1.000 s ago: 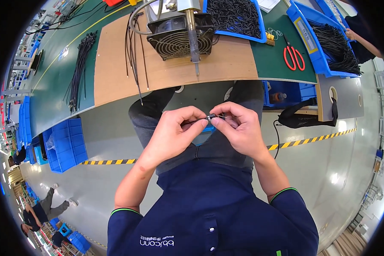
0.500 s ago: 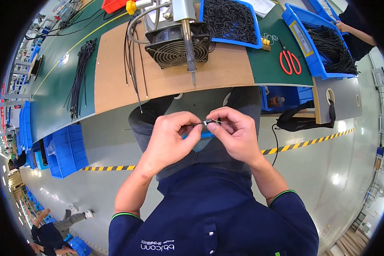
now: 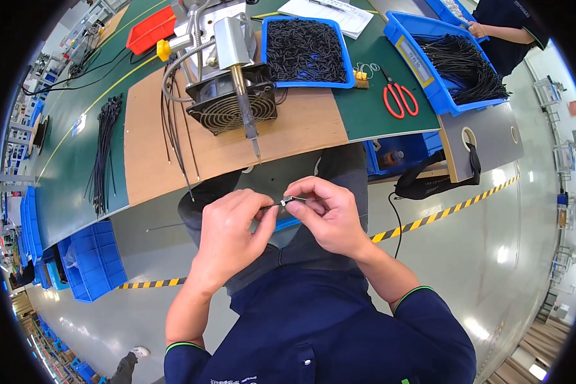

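Over my lap, my left hand (image 3: 232,232) pinches a thin black cable (image 3: 166,227) between thumb and fingers, and the cable's free length trails out to the left. Close against it, my right hand (image 3: 326,214) is closed on a small black connector piece (image 3: 292,199) with a bright silver-white bit at its left side. The two sets of fingertips almost meet there. A short thin end sticks out past the right thumb. Fingers cover much of the connector, so I cannot tell how far the cable sits in it.
Ahead on the bench stands a fan (image 3: 233,105) beside a soldering iron (image 3: 246,118) pointing down. A blue tray (image 3: 347,77) holds small black parts; a blue bin (image 3: 422,80) holds black cables. Red-handled cutters (image 3: 400,101) and a cable bundle (image 3: 102,157) lie there. A co-worker's hand (image 3: 477,29) is at far right.
The view has turned, so the bench items appear further left. Both hands keep their pinch on the cable and connector, close together as before.
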Tool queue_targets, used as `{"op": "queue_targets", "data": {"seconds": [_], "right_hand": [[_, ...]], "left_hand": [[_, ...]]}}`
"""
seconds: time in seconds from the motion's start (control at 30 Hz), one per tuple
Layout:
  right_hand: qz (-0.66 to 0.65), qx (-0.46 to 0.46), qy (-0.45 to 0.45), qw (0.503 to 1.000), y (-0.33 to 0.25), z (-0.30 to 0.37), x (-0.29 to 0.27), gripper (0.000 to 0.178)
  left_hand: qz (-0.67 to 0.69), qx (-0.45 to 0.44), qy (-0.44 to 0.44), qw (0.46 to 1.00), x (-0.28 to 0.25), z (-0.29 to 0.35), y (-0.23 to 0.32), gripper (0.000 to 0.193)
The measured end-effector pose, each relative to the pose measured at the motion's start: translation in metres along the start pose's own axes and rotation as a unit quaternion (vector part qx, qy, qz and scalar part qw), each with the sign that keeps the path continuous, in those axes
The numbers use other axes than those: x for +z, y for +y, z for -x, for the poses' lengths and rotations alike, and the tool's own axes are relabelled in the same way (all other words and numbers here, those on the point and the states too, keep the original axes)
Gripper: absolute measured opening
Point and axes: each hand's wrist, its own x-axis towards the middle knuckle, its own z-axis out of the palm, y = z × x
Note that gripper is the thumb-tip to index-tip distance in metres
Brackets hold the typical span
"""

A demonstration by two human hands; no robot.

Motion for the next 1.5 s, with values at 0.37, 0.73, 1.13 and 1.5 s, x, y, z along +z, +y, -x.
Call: {"op": "queue_targets", "data": {"seconds": [0.37, 0.73, 1.13, 1.5], "right_hand": [[-0.020, -0.014, 0.002, 1.000, 0.009, -0.001, -0.003, 0.017], [-0.002, -0.032, 0.005, 0.999, 0.010, -0.006, -0.003, 0.017], [0.002, -0.061, 0.034, 0.998, 0.007, -0.008, 0.001, 0.017], [-0.027, -0.066, 0.037, 0.997, 0.012, -0.008, 0.005, 0.015]], "left_hand": [[0.086, -0.027, 0.013, 0.996, 0.007, -0.006, -0.004, 0.009], [0.064, -0.027, 0.004, 0.998, 0.004, -0.010, -0.003, 0.008], [0.116, -0.069, -0.005, 0.991, 0.001, -0.013, 0.000, 0.005], [0.315, -0.180, -0.027, 0.931, 0.006, -0.013, -0.012, 0.007]]}}
